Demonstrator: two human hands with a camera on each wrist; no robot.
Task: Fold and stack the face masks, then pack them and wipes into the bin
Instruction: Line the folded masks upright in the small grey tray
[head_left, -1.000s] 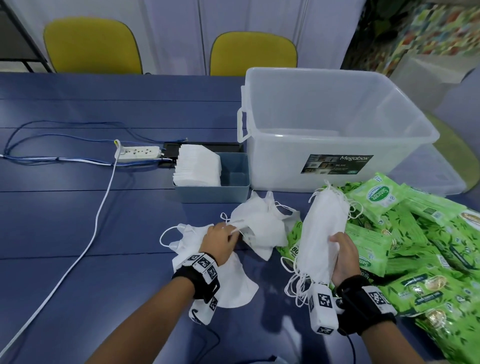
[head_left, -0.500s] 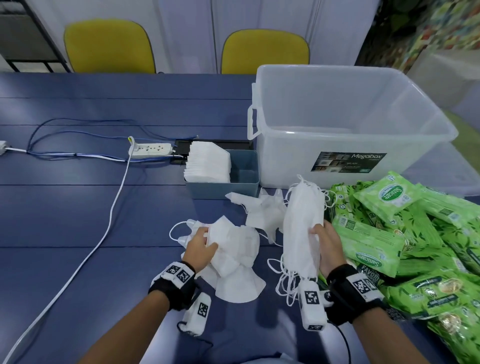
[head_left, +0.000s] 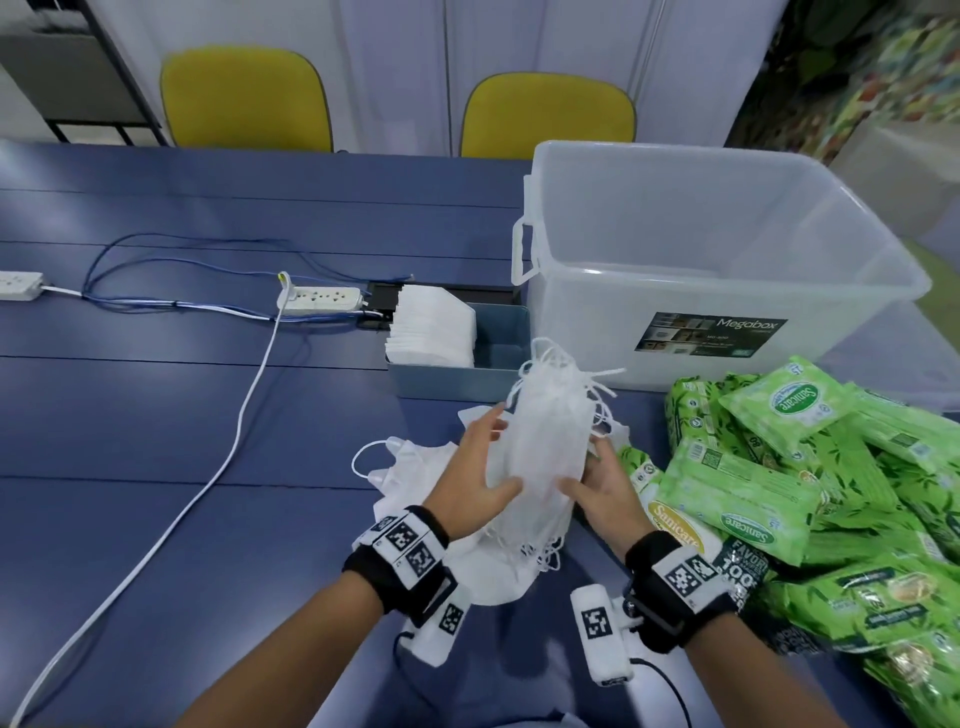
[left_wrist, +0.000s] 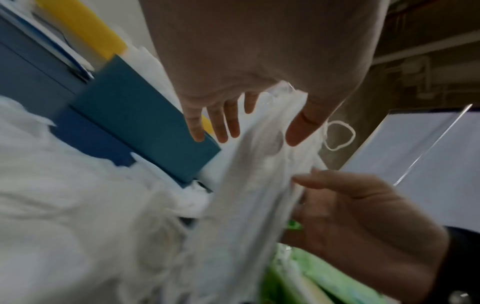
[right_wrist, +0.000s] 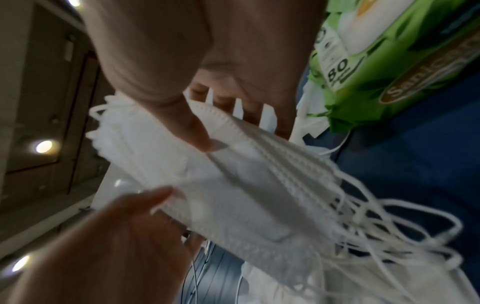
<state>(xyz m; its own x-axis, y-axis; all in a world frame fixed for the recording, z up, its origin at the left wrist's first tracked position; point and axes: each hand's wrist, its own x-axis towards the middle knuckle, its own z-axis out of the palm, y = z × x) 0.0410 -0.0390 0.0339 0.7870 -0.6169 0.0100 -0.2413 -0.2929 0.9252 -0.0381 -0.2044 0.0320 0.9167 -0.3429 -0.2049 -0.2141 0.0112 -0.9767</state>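
A stack of folded white face masks is held upright above the blue table, ear loops dangling. My right hand pinches its lower right, thumb in front and fingers behind, as the right wrist view shows. My left hand lies against the stack's left side with straight, spread fingers and the thumb on its front. Loose unfolded masks lie on the table under my left wrist. Green wipes packs are heaped to the right. The clear plastic bin stands behind them; nothing shows inside it.
A small blue-grey tray left of the bin holds a row of folded masks. A power strip with white and blue cables lies further left. Two yellow chairs stand beyond the table.
My left hand has left the loose masks on the table and come up against the stack. The right hand has carried the stack left and slightly forward.
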